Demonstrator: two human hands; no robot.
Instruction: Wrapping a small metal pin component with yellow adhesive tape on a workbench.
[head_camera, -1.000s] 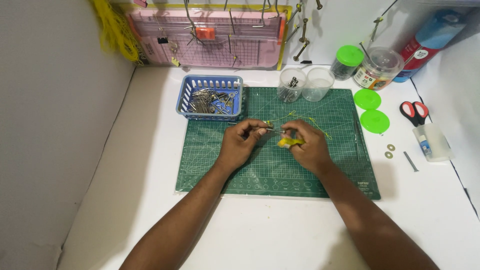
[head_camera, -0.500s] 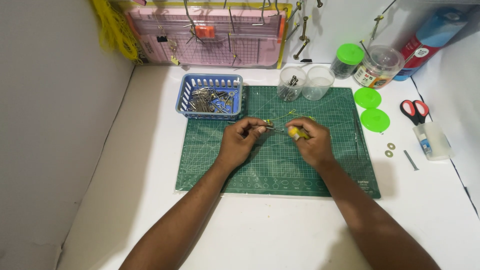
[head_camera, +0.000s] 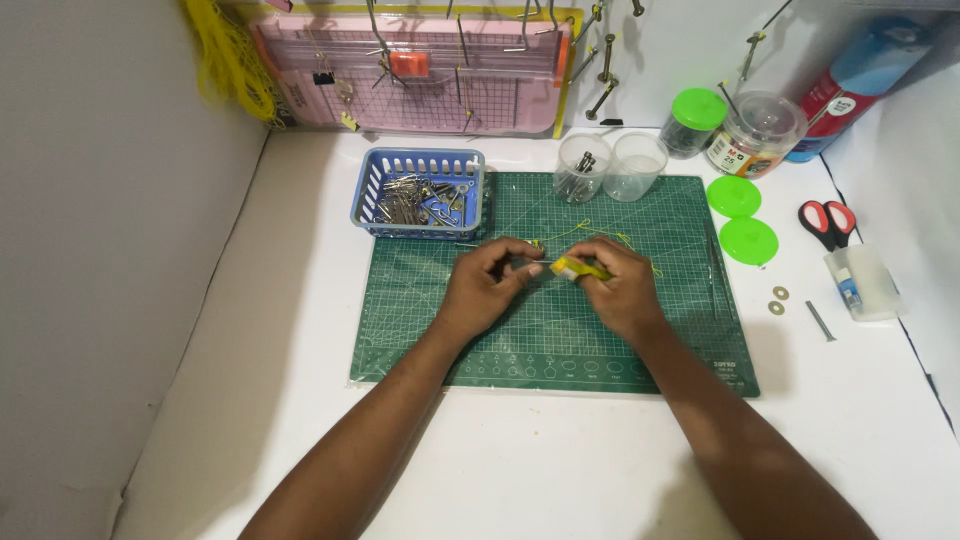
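Observation:
Both my hands meet over the middle of a green cutting mat (head_camera: 560, 340). My right hand (head_camera: 622, 288) grips a small yellow tool (head_camera: 578, 269) whose tip points left. My left hand (head_camera: 488, 285) pinches a small metal piece against that tip; the piece is mostly hidden by my fingers. A thin yellow thread (head_camera: 590, 233) loops on the mat just beyond my fingers and seems to run to the piece.
A blue basket (head_camera: 372, 196) of metal hardware stands at the mat's far left corner. Two clear cups (head_camera: 610, 165), two jars, green lids (head_camera: 748, 240), scissors (head_camera: 826, 222), washers (head_camera: 776, 300), a screw and a glue bottle sit at the right. A pink grid board leans on the back wall.
My right hand shifted slightly with the yellow tool, lifting toward the far side and back down beside my left hand. The left hand stayed nearly still.

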